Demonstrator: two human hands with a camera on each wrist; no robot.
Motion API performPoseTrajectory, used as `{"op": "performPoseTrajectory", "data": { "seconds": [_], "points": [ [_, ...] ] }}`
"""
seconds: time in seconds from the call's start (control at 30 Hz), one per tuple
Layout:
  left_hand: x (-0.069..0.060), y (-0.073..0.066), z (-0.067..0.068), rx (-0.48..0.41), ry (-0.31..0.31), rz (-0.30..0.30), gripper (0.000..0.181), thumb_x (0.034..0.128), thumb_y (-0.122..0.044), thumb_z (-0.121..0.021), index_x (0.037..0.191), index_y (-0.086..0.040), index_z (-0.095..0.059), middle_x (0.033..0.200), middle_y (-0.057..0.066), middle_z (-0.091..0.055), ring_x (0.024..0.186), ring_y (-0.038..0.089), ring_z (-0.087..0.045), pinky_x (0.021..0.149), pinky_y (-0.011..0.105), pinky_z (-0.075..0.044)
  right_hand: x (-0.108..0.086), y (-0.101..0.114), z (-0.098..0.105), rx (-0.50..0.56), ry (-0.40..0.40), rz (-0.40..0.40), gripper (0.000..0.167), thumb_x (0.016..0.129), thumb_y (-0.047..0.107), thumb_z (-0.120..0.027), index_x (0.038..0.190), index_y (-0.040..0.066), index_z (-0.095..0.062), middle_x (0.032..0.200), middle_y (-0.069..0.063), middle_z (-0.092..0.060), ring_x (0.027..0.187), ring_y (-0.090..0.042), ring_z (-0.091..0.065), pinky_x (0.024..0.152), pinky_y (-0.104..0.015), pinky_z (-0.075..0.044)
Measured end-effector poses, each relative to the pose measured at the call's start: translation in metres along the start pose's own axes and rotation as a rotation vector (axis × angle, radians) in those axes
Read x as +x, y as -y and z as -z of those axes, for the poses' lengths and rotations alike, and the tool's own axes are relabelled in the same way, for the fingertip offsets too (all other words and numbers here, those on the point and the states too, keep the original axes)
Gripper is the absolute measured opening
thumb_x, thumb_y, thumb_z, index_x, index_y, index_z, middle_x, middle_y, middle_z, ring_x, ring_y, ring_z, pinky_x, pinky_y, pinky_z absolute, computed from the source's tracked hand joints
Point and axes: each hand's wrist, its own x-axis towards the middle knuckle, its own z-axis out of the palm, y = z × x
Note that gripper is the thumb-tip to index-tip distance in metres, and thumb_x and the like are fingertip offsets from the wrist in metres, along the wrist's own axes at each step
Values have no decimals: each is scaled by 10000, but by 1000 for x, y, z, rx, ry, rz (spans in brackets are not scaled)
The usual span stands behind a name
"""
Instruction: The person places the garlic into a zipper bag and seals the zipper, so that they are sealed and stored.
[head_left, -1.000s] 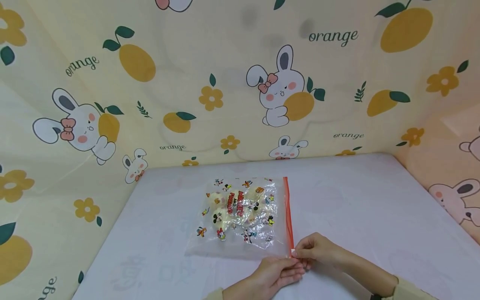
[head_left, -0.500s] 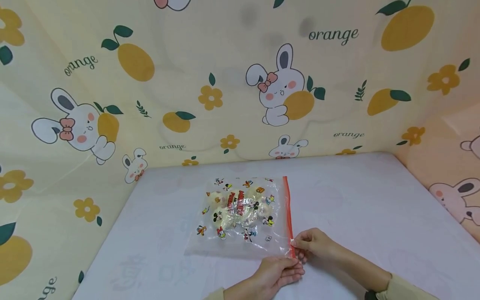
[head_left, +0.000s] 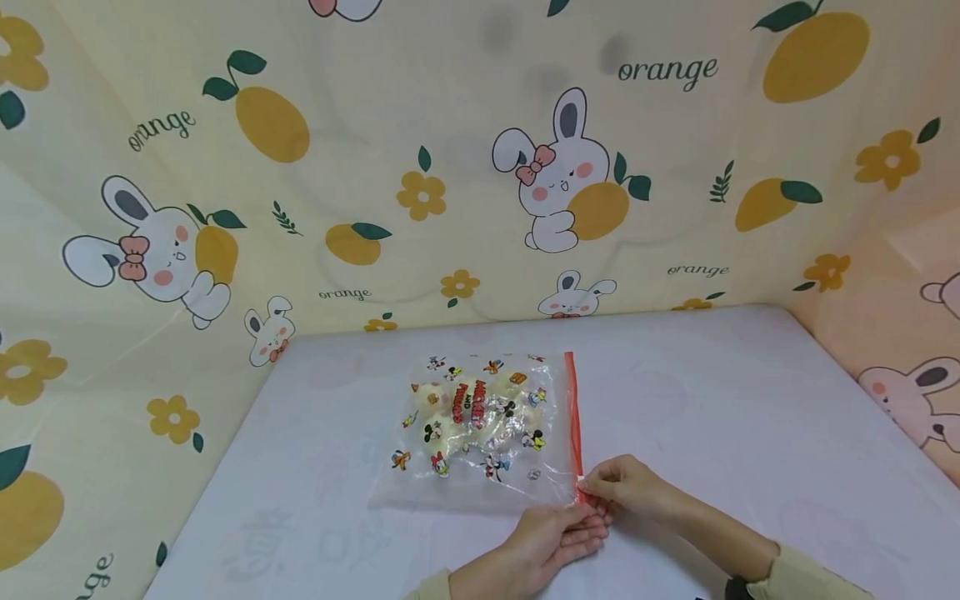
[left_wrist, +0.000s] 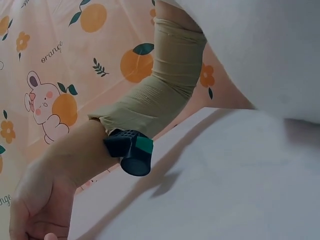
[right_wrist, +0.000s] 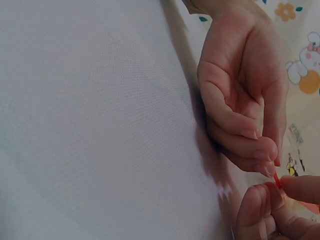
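Note:
A clear zip bag (head_left: 555,467) printed with cartoon figures lies flat on the white table, with pale rounded things inside that I cannot make out. Along its right side runs a red zip strip (head_left: 574,408). My left hand (head_left: 551,543) pinches the strip's near corner between thumb and forefinger, its other fingers extended. Just beyond it, my right hand (head_left: 628,487) pinches the small white slider (head_left: 581,480) on the strip. In the right wrist view, the left hand (right_wrist: 245,85) and right fingertips (right_wrist: 262,210) meet at the red strip.
The white table (head_left: 712,400) spreads around the bag. A cream cloth (head_left: 480,167) with rabbits and oranges hangs behind it and at both sides. On the right wrist sits a small black camera (left_wrist: 135,152), below a beige sleeve (left_wrist: 150,100).
My right hand has slid a short way up the red strip, away from me, with the slider. The left hand stays at the near corner, shifted only slightly.

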Motion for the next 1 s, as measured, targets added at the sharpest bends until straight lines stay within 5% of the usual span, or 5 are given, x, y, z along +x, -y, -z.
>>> {"op": "performPoseTrajectory", "data": {
  "seconds": [0.33, 1.0],
  "points": [
    [9, -8, 7, -3, -32, -18, 285, 947, -171, -592, 1079, 71, -665, 1006, 163, -748, 853, 118, -724, 871, 298, -607, 13, 3, -1, -37, -28, -6, 321, 950, 155, -577, 931, -158, -647, 667, 64, -609, 611, -63, -528, 556, -180, -497],
    [13, -7, 8, 17, -46, -38, 256, 967, -137, -551, 1087, 68, -646, 915, 79, -756, 824, 108, -715, 863, 308, -611, 19, 4, -4, -12, -63, -43, 330, 983, 137, -514, 982, -172, -633, 661, 43, -608, 618, -80, -540, 565, -196, -515]
  ]
}}
